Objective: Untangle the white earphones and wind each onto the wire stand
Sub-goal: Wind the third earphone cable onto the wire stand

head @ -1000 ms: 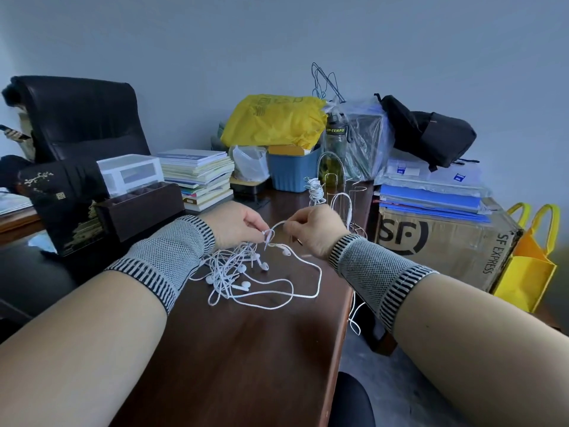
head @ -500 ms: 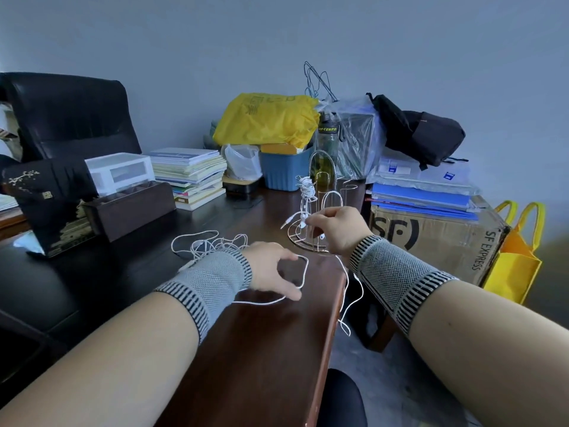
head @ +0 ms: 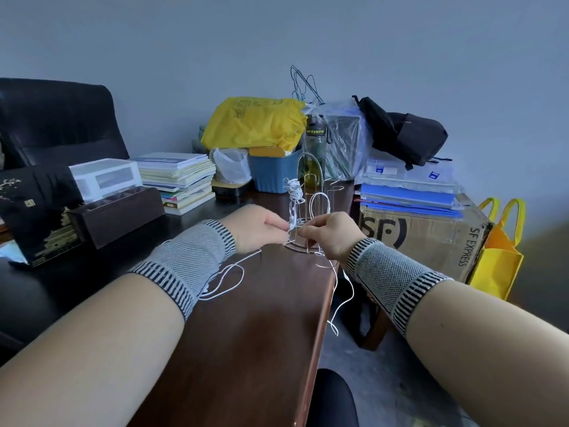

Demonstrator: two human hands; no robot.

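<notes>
White earphones point(head: 229, 280) trail as thin looping cord from under the left hand point(head: 258, 228) across the brown tabletop point(head: 246, 334) and over its edge below the right hand point(head: 331, 234), both hands pinching cord at the wire stand point(head: 309, 211) just beyond them.

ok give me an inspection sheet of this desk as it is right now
surface: dark wooden desk, right edge in view
job's things: wire stand upright near that edge, one earphone bundle wound on a post
clutter: book stack, blue bin, yellow bag, SF Express box
hands: left hand and right hand both pinch white cable at the stand's base
cables: earphone cable loops on desk; another stretch hangs over the edge
surroundings: black chair, grey wall
</notes>
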